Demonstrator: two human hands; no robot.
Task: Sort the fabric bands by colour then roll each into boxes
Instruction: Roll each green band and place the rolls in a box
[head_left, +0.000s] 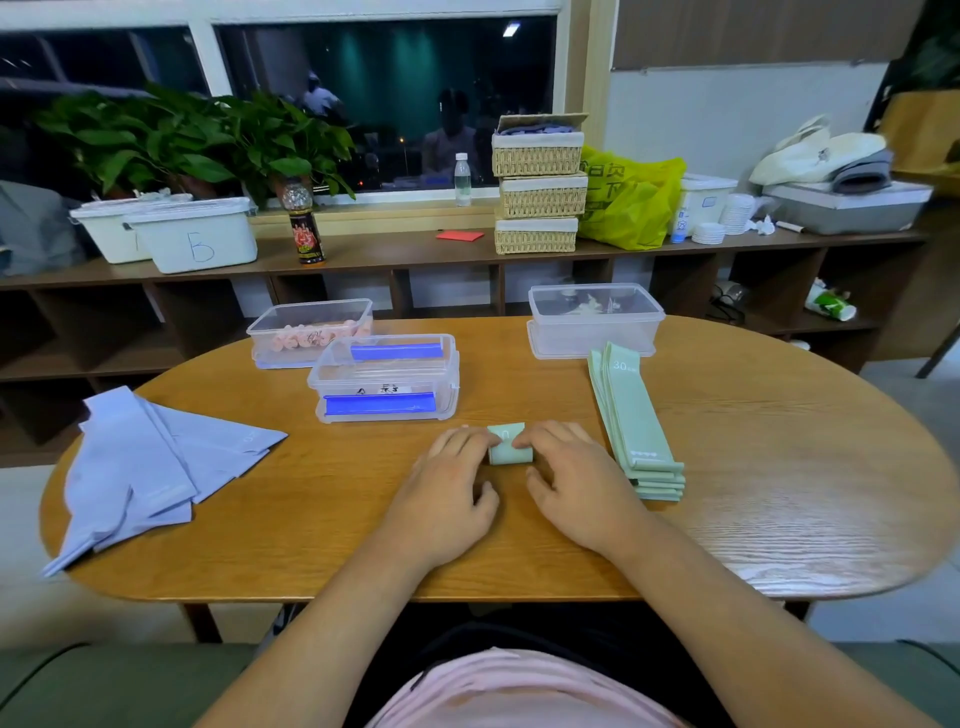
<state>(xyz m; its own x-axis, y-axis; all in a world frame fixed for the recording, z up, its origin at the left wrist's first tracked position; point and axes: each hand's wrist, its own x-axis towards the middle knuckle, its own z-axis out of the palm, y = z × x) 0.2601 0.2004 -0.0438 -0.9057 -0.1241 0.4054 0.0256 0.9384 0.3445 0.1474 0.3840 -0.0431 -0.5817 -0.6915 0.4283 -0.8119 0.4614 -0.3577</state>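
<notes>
- An oval wooden table (779, 519) lies under the grip, its grain glossy with reflected light out to the right.
- Straight beyond the grip, a long low brown shelf unit (395, 249) with open cubbies runs along the wall.
- Above that, a wide dark window (384, 104) sits in pale frames; a ceiling lamp's reflection (511, 28) shows in the glass.
- Beyond and left of the grip, leafy potted plants (182, 140) stand against the window.
- Beyond and right, a white wall (727, 119) sits below a tan panel (753, 31).
- Pale floor (883, 389) shows far right of the grip.
- Nearer than the grip, low and left, is what may be a grey-green sofa seat (104, 686).
</notes>
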